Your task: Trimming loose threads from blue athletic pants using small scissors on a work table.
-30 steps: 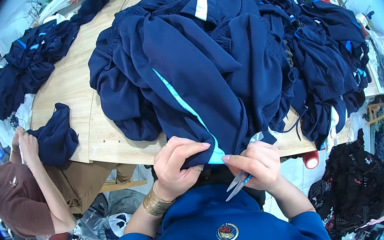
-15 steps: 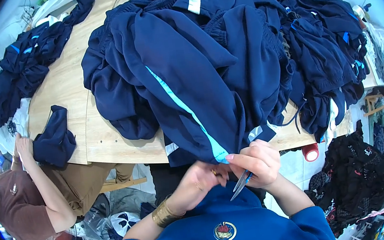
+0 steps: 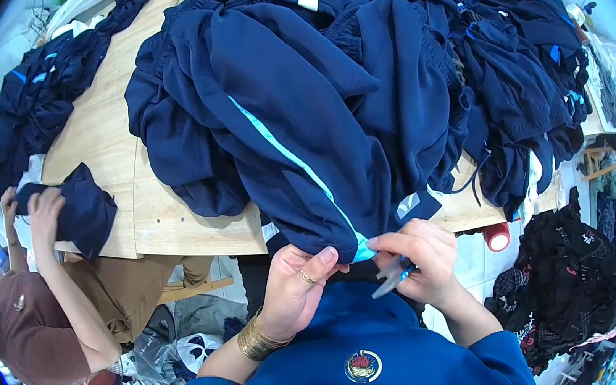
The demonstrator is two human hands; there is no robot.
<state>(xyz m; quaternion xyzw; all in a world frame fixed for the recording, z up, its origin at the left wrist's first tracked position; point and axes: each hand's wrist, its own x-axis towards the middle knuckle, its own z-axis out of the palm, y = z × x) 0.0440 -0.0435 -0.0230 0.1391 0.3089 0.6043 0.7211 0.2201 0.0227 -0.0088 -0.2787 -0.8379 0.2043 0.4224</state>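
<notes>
Navy garment (image 3: 316, 130) lay ahead of me on the tabletop (image 3: 194, 236), its light-blue stripe (image 3: 278, 142) slanting from upper left toward my hands, the lower end past the near edge. Right hand (image 3: 422, 254) nearer the stripe's tip: fingertips pinched on it, scissors (image 3: 387, 286) tucked in the grip. Left hand (image 3: 296, 285) just beside, thumb closed on navy cloth.

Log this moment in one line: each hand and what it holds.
left hand: gripping navy garment edge | right hand: holding scissors, pinching light-blue stripe end | garment: overhanging wooden table
</notes>
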